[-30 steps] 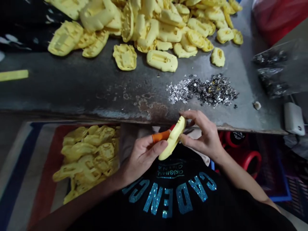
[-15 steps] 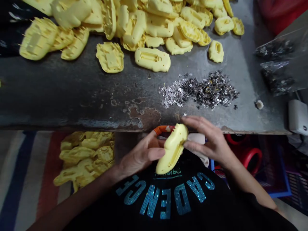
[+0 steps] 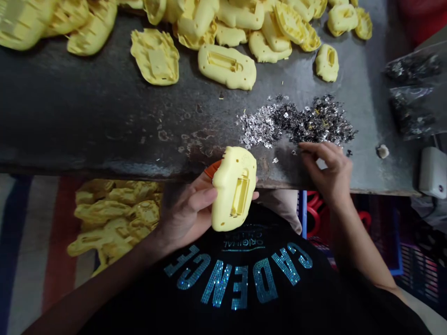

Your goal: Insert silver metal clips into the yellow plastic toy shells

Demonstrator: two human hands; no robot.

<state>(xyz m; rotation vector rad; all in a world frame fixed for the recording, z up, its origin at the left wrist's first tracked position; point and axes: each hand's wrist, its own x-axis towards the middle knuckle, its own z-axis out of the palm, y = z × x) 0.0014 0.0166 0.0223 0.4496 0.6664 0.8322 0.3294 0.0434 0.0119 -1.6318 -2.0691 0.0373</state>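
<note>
My left hand point(image 3: 190, 207) is wrapped round a yellow plastic shell point(image 3: 228, 204), holding it tilted above the table's front edge. The shell's outer face, with a slotted battery compartment and small holes, points up. An orange cover wraps one finger of that hand, mostly hidden behind the shell. My right hand point(image 3: 331, 167) is at the near edge of a heap of small metal contact plates point(image 3: 296, 122) on the table. Its thumb and index finger are bent together in a pinch; whether a plate is between the tips is too small to make out.
Several yellow shells point(image 3: 226, 67) lie across the back of the dark metal table point(image 3: 87, 116). Clear bags of metal parts point(image 3: 412, 104) and a white box point(image 3: 433, 172) are at the right. More yellow parts point(image 3: 118, 214) sit below the table at left; a blue crate point(image 3: 396, 251) stands below right.
My right hand has left the shell and moved right to the metal plates. My left hand has turned the shell so its compartment faces up. The view has shifted slightly.
</note>
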